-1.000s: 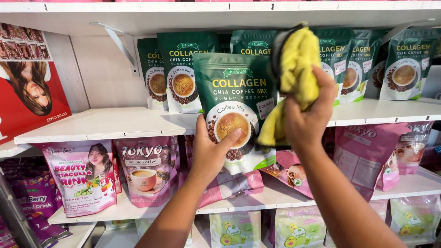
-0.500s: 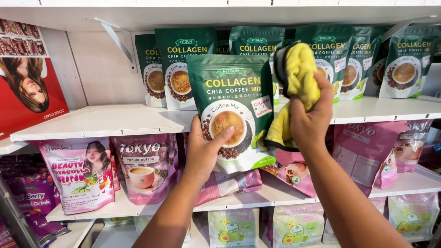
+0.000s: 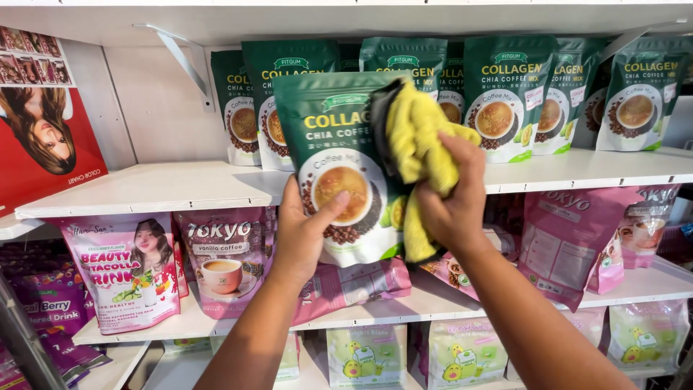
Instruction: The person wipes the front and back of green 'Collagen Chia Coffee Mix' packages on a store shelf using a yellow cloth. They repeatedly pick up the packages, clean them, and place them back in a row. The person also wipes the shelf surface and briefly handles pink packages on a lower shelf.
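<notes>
My left hand [image 3: 303, 235] grips a green stand-up coffee pouch [image 3: 336, 162] by its lower left corner, holding it upright in front of the shelves. My right hand [image 3: 451, 198] clutches a yellow cloth with a dark edge [image 3: 415, 144] and presses it against the right half of the pouch's front. The cloth covers part of the pouch's face. Behind them, a row of matching green pouches [image 3: 505, 97] stands on the upper white shelf [image 3: 180, 189].
Pink pouches [image 3: 227, 260] and a pink drink pouch [image 3: 126, 271] fill the shelf below, with pale green-printed pouches [image 3: 368, 357] lower still. A red poster [image 3: 43, 123] hangs at the left. A white bracket [image 3: 184, 61] supports the top shelf.
My right hand has brought the yellow cloth leftward and down onto the front of the pouch. My left hand has shifted the pouch slightly left.
</notes>
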